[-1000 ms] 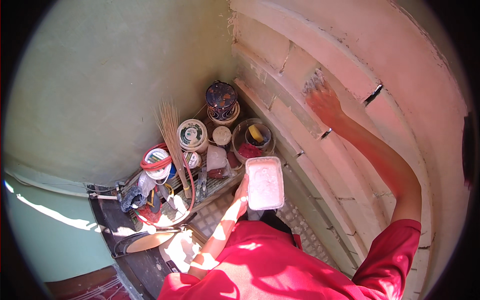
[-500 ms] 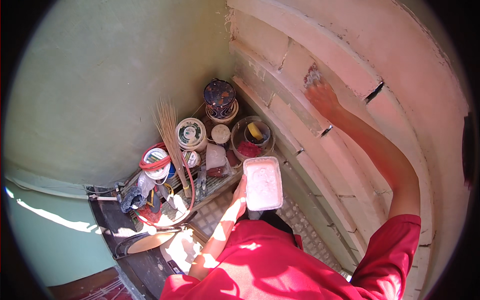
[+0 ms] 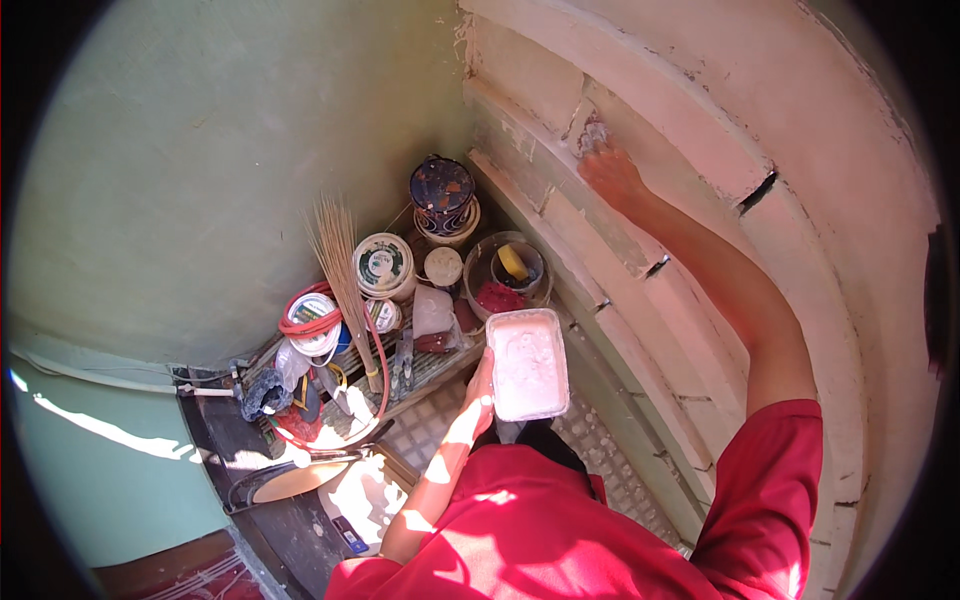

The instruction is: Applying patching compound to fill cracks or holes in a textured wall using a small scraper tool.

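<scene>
My left hand (image 3: pixel 481 385) grips the left side of a rectangular plastic tub (image 3: pixel 528 405). Thick whitish paste (image 3: pixel 527 358), pink-tinted in this light, lies inside it. Stretched far out, my right arm reaches the pale wall (image 3: pixel 690 135) of curved ledges and panels. There my right hand (image 3: pixel 610 172) is closed around a small tool (image 3: pixel 593 135) smeared with white, held against a panel beside a vertical rib. The tool's kind cannot be made out, and my fingers hide part of it.
Several paint buckets (image 3: pixel 383 265) crowd the corner. A twig broom (image 3: pixel 340 260) leans among them, with a red hose (image 3: pixel 310 328) close by. A basin (image 3: pixel 545 285) holds a smaller bowl and a yellow sponge (image 3: pixel 513 262). Left of me is a dark bench (image 3: pixel 290 550).
My right hand has slid left along the wall panel with the smeared tool, toward the vertical rib. The tub stays almost where it was in my left hand.
</scene>
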{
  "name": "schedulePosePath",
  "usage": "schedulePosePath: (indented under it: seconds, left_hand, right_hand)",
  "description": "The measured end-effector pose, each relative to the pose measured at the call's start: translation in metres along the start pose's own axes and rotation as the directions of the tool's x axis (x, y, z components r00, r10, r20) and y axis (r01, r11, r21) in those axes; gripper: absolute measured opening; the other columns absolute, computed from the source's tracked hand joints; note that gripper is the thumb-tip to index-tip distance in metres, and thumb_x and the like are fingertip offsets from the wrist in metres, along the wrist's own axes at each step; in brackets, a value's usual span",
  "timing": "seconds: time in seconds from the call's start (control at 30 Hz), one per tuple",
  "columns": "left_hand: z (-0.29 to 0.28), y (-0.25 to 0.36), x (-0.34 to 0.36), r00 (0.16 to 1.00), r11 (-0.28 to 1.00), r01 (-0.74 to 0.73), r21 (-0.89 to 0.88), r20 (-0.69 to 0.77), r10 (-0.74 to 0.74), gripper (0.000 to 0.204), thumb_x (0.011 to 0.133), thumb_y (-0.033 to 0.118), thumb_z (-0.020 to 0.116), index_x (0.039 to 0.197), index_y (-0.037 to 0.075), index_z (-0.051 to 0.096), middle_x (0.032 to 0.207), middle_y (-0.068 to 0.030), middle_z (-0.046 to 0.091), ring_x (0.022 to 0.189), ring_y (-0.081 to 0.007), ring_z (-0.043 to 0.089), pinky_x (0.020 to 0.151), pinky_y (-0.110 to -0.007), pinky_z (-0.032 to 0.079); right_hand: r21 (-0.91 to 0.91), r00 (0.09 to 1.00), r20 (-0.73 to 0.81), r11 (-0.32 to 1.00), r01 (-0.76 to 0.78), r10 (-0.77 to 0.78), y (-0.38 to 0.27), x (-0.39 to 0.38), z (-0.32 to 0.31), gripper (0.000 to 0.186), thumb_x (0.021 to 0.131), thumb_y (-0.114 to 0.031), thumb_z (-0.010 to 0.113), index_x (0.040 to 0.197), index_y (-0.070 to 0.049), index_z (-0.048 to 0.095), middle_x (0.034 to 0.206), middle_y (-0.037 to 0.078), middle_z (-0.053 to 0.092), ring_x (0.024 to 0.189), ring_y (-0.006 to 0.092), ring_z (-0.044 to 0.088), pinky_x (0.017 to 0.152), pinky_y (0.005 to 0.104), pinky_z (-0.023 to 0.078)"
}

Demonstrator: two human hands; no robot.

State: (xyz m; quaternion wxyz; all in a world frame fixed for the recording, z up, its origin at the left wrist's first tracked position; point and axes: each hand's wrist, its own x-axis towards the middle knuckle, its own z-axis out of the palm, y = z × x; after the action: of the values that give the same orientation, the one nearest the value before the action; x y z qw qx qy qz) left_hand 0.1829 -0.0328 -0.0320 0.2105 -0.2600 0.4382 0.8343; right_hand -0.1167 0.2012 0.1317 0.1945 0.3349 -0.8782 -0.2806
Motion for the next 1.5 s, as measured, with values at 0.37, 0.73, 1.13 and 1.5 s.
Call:
schedulePosePath:
  seconds: [0.37,0.73,1.13,1.5]
  left_hand:
    - [0.014,0.015,0.001,0.994,0.999,0.032,0.014,0.103,-0.033,0.078,0.095,0.057,0.04,0.142,-0.005,0.031,0.14,-0.0156,0.044,0.125,-0.0217,0.046,0.105,-0.031,0.034]
    - [0.006,0.017,-0.011,1.0,1.0,-0.022,0.019,0.02,0.021,0.076,0.096,0.056,0.04,0.142,-0.004,0.031,0.141,-0.0145,0.042,0.126,-0.0212,0.044,0.105,-0.03,0.034]
    - [-0.016,0.009,-0.013,0.998,0.993,-0.057,-0.1,-0.022,0.055,0.077,0.094,0.054,0.046,0.141,-0.006,0.031,0.142,-0.0148,0.042,0.128,-0.0222,0.043,0.107,-0.031,0.032]
    - [-0.035,0.007,0.006,0.996,0.993,-0.085,-0.081,-0.02,0.083,0.078,0.093,0.056,0.047,0.141,-0.005,0.034,0.142,-0.0138,0.042,0.128,-0.0216,0.043,0.108,-0.031,0.03]
  right_hand:
    - [-0.074,0.985,0.152,0.994,-0.075,0.086,-0.008,-0.124,-0.036,0.011,0.078,-0.013,0.058,0.076,-0.012,0.069,0.082,0.007,0.065,0.093,0.022,0.061,0.095,0.0423,0.043]
    - [0.71,0.758,-0.185,0.618,-0.338,0.626,-0.025,-0.075,-0.071,0.033,0.078,-0.001,0.057,0.11,-0.004,0.062,0.088,0.019,0.066,0.086,0.0346,0.064,0.074,0.0379,0.051]
    - [0.951,0.156,0.028,0.022,-0.31,0.987,-0.069,0.03,0.028,0.034,0.071,0.002,0.052,0.102,0.002,0.064,0.086,0.026,0.063,0.079,0.0416,0.061,0.074,0.0462,0.047]
    - [0.885,-0.282,0.039,-0.164,-0.435,0.959,-0.094,0.01,0.052,0.033,0.079,-0.007,0.06,0.111,0.001,0.063,0.1,0.023,0.062,0.095,0.0387,0.055,0.086,0.0449,0.042]
